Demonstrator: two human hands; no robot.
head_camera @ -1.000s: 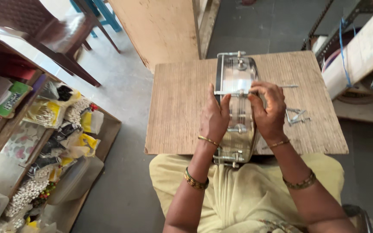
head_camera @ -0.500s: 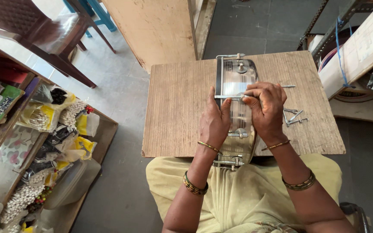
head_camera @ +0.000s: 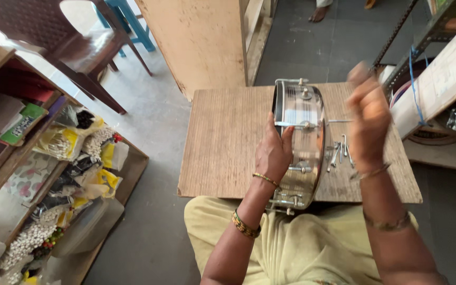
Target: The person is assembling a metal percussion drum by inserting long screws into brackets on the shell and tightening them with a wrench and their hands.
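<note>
A shiny metal drum shell (head_camera: 303, 141) with tension lugs stands on its edge on a small wooden board table (head_camera: 222, 148), leaning toward my lap. My left hand (head_camera: 273, 153) grips its left rim and holds it upright. My right hand (head_camera: 368, 119) is raised off the drum, blurred in the air to its right, fingers curled; I cannot tell whether it holds anything. Several loose metal tension rods (head_camera: 340, 150) lie on the board just right of the drum, under my right hand.
A low shelf unit (head_camera: 54, 158) at left holds bags of small hardware and beads. A dark wooden chair (head_camera: 80, 47) and a plywood panel (head_camera: 207, 42) stand behind. A metal rack (head_camera: 439, 63) with boards is at right. Another person's feet (head_camera: 323, 10) show at the top.
My right hand has lifted away from the drum's lug and risen up to the right. My left hand stays on the drum. The camera has moved closer.
</note>
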